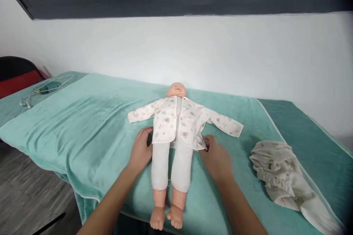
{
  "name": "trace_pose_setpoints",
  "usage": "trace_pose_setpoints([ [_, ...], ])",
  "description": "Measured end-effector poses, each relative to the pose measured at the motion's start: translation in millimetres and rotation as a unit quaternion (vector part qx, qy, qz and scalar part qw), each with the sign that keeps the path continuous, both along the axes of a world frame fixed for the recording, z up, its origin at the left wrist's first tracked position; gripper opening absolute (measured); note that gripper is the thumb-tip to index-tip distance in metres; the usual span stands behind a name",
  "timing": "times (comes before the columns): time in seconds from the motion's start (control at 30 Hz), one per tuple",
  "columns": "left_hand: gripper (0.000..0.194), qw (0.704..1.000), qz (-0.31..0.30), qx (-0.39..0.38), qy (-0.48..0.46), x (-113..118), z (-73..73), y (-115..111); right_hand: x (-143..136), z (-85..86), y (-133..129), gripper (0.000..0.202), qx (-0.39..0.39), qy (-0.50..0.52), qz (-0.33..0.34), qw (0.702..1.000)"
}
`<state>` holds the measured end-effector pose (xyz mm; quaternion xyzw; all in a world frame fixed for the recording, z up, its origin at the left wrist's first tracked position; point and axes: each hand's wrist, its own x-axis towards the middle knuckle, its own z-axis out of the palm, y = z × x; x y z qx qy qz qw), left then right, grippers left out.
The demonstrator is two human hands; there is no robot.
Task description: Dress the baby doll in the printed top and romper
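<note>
A baby doll (177, 90) lies on its back with its head toward the wall. It wears a white printed baby jacket (165, 121), which hangs unfastened down the front with its sleeves spread out. The doll's legs are white down to the shins, and its feet are bare. At the jacket's left edge, near the doll's hip, my left hand (140, 149) has its fingers curled in against the cloth; the fingertips are partly hidden. My right hand (217, 158) pinches the jacket's lower right corner, which is pulled a little outward.
A crumpled white printed baby garment (281, 176) lies on the right of the green-covered bed (91, 125). A looped white cord (52, 86) rests at the far left, near a black and red chair (19, 77). The wall (179, 51) and window frame (143, 0) stand behind.
</note>
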<state>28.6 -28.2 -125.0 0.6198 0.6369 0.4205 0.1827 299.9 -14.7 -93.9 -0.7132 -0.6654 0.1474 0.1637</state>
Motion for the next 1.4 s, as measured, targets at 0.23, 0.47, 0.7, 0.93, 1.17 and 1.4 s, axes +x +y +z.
trace_pose_setpoints([
  [0.23, 0.019, 0.993, -0.006, -0.044, 0.107, 8.3, 6.6, -14.6, -13.9, 3.3, -4.3, 0.036, -0.012, 0.019, 0.003, 1.000],
  [0.47, 0.020, 0.995, 0.034, -0.006, 0.093, 20.2, 5.3, -18.0, -14.0, -0.3, -13.7, 0.040, 0.016, 0.098, 0.006, 0.995],
  [0.7, 0.016, 0.994, 0.080, 0.019, 0.078, 14.4, -1.7, -29.3, -6.1, -3.6, -19.0, 0.040, 0.108, 0.208, 0.015, 0.972],
  [0.93, 0.028, 0.994, 0.073, 0.075, 0.032, 17.4, -1.4, -32.0, -11.8, -8.1, -14.0, 0.049, 0.272, 0.133, 0.129, 0.944],
  [1.17, 0.011, 0.993, 0.067, 0.080, -0.049, 12.6, -2.4, -33.8, -32.5, 11.1, 7.8, 0.048, 0.284, 0.177, 0.230, 0.914],
  [1.4, 0.030, 0.987, 0.131, 0.087, -0.024, -31.8, -10.4, 2.2, -35.5, 10.2, 5.4, 0.052, 0.285, 0.054, 0.311, 0.905],
])
